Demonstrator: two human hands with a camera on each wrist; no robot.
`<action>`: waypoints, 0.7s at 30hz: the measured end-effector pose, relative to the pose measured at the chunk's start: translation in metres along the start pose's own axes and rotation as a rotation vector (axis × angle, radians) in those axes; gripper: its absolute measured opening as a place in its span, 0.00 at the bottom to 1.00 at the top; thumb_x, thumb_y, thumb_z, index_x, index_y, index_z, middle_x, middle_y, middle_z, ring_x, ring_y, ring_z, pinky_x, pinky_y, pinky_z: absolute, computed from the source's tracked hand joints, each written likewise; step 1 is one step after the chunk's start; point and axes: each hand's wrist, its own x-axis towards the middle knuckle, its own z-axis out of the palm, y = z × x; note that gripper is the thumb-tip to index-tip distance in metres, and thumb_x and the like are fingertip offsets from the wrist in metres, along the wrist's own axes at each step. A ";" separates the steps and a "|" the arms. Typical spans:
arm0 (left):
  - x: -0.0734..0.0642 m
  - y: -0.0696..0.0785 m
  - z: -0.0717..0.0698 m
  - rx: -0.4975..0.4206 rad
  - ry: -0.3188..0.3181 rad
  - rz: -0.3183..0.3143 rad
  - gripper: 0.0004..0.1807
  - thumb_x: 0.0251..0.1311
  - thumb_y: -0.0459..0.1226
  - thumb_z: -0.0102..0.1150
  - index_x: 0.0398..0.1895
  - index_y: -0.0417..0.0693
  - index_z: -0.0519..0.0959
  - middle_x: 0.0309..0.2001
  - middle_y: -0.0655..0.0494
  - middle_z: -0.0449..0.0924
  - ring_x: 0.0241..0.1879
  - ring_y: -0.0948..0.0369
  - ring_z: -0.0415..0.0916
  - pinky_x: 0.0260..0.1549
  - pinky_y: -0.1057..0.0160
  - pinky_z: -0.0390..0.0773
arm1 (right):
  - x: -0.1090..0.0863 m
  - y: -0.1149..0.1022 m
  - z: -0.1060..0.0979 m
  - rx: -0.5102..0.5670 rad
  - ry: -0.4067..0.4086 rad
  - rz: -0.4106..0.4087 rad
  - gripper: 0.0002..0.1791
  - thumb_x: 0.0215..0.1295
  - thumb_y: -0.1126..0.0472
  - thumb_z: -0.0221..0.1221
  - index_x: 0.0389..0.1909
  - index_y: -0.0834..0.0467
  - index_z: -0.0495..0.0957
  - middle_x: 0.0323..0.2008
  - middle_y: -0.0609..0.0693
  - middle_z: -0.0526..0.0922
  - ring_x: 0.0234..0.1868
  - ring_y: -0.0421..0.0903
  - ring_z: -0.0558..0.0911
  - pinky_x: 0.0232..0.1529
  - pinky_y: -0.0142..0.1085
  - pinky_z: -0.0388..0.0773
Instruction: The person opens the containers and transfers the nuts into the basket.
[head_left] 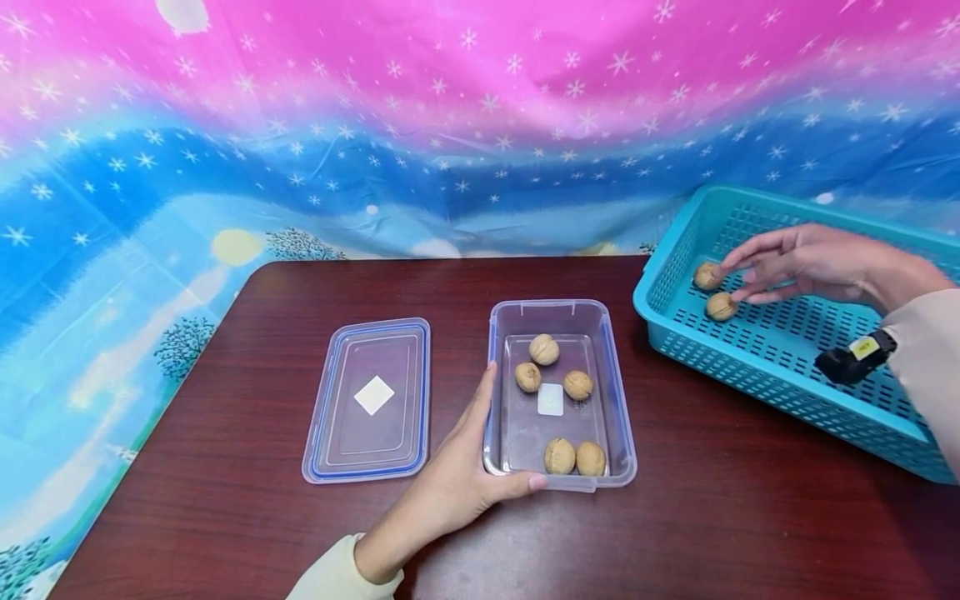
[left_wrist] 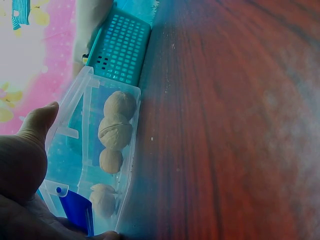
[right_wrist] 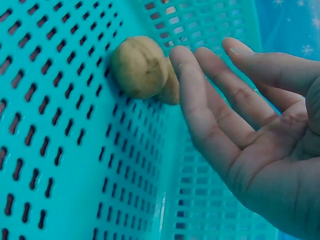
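Observation:
My left hand rests against the near left corner of a clear plastic container, fingers along its left wall and thumb at the front rim. In the left wrist view, the thumb stretches beside the container. Several walnuts lie on the container's bottom. Inside a turquoise basket, my right hand reaches with loosely bent fingers toward two walnuts. One walnut shows whole in the right wrist view, the other partly behind it. Whether the fingertips touch them, I cannot tell.
A clear lid with a blue seal and a white diamond-shaped label lies left of the container. Everything stands on a dark red-brown table. Behind it hangs a pink and blue snowflake cloth.

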 end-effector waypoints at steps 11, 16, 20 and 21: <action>0.000 -0.001 0.001 0.003 0.000 0.008 0.72 0.49 0.53 0.82 0.85 0.75 0.34 0.86 0.67 0.37 0.83 0.59 0.46 0.78 0.43 0.54 | -0.005 -0.029 0.014 -0.104 0.175 -0.020 0.20 0.82 0.66 0.50 0.59 0.40 0.82 0.57 0.29 0.83 0.54 0.37 0.87 0.51 0.36 0.86; 0.000 -0.001 0.000 0.010 0.002 0.008 0.72 0.49 0.54 0.82 0.85 0.77 0.34 0.86 0.66 0.38 0.83 0.59 0.47 0.78 0.42 0.55 | -0.010 -0.042 0.022 -0.183 0.283 -0.039 0.17 0.81 0.65 0.53 0.61 0.47 0.82 0.55 0.29 0.84 0.53 0.35 0.87 0.48 0.35 0.87; 0.000 -0.001 0.000 0.010 0.003 0.009 0.72 0.49 0.54 0.82 0.85 0.77 0.34 0.86 0.66 0.38 0.82 0.59 0.48 0.78 0.43 0.55 | -0.013 -0.051 0.028 -0.224 0.296 -0.077 0.18 0.81 0.67 0.52 0.63 0.49 0.80 0.55 0.30 0.84 0.53 0.34 0.86 0.48 0.34 0.87; 0.000 0.000 0.000 0.009 0.003 0.009 0.72 0.49 0.53 0.82 0.85 0.77 0.34 0.86 0.67 0.38 0.82 0.59 0.48 0.78 0.43 0.55 | -0.014 -0.053 0.030 -0.234 0.295 -0.085 0.18 0.81 0.67 0.52 0.64 0.50 0.80 0.56 0.30 0.84 0.53 0.34 0.86 0.48 0.34 0.86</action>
